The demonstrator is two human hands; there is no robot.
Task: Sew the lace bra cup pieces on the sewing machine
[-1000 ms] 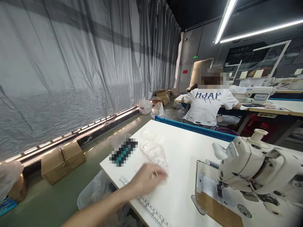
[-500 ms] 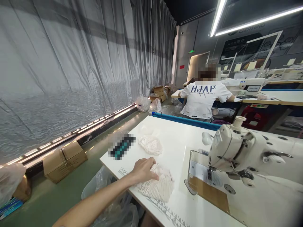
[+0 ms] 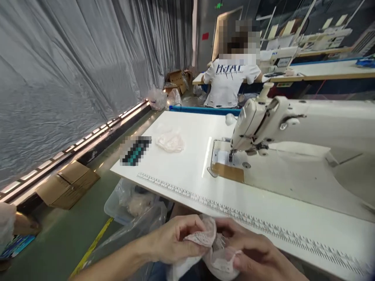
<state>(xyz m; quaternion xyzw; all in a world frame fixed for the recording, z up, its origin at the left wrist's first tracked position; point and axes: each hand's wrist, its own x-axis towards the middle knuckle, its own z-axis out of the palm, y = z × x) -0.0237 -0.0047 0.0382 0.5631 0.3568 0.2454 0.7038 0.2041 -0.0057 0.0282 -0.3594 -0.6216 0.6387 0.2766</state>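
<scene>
The lace piece [image 3: 202, 237] had left the bench [image 3: 187, 168]. Half a second earlier it lay flat there, left of the machine [image 3: 322, 119] and nearer the wearer, with only the left hand [image 3: 172, 242] on it; the right hand [image 3: 253, 248] was out of sight. Now both hands were close together, fingers and thumbs pinched on the bunched lace, on the wearer's side of the machine and a little left of its needle. The scale [image 3: 187, 193] printed on the bench ran between them and the machine. Whether they gripped one layer or several could not be told among the folds.

The change seemed to put the lace under two-handed control, for handling in the fingers rather than flat, and well apart from the needle. The second piece [image 3: 170, 141] had stayed untouched, left of the machine. The tub [image 3: 115, 205] stood lower, farther left of the machine.
</scene>
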